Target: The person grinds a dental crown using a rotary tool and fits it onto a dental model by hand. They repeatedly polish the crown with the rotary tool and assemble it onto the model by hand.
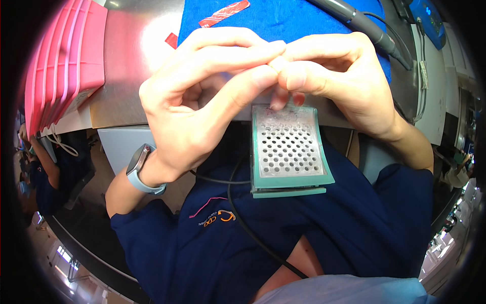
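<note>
My left hand (187, 109) and my right hand (349, 83) meet above the table edge, thumbs and index fingers pinched together tip to tip. What they hold between them is too small and too covered by the fingertips to make out. Just below the fingers is a green-framed rest (293, 180) with a perforated metal plate (289, 148), dusty at its far end. Behind the hands, a blue cloth (288, 23) lies on the table, with a red printed strip (225, 13) on it. A smaller red piece (171, 40) shows beside my left fingers.
A grey pen-shaped handpiece (349, 17) with a cord lies across the cloth's far right. Beyond it stands a blue device (428, 23). A pink ribbed plastic bin (68, 61) occupies the left of the metal tabletop (126, 76). A black cable (238, 213) hangs across my lap.
</note>
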A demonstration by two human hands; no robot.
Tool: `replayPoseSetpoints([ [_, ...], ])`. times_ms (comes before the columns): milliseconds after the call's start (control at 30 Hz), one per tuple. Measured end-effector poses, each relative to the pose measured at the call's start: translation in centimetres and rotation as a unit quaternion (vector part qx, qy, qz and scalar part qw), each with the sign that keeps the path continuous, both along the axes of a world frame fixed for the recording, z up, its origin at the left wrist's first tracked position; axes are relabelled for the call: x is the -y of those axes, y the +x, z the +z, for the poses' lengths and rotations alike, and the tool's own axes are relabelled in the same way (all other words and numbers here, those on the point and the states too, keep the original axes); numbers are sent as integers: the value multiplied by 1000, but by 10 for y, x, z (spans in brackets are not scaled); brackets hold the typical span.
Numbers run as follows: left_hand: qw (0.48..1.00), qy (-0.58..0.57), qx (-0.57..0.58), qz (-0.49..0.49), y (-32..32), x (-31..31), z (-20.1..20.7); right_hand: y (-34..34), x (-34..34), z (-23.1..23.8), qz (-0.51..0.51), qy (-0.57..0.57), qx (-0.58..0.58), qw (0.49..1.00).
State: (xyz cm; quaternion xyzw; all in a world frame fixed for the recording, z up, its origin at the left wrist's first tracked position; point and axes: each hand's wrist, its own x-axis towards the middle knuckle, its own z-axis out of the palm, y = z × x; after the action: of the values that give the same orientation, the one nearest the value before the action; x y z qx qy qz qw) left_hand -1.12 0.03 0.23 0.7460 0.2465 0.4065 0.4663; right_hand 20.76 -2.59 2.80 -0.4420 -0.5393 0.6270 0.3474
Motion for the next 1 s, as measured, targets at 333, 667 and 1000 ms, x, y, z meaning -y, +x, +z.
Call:
replayPoseSetpoints([
  [333,1000,-20,18,1,1,1,0,0,0,0,0,8,5,1000],
  [667,1000,1,-1,8,1,1,-1,-5,0,1,-6,-9,-10,1000],
  [1000,998,-59,8,15,3,1,1,-4,-2,-2,0,-5,-12,1000],
])
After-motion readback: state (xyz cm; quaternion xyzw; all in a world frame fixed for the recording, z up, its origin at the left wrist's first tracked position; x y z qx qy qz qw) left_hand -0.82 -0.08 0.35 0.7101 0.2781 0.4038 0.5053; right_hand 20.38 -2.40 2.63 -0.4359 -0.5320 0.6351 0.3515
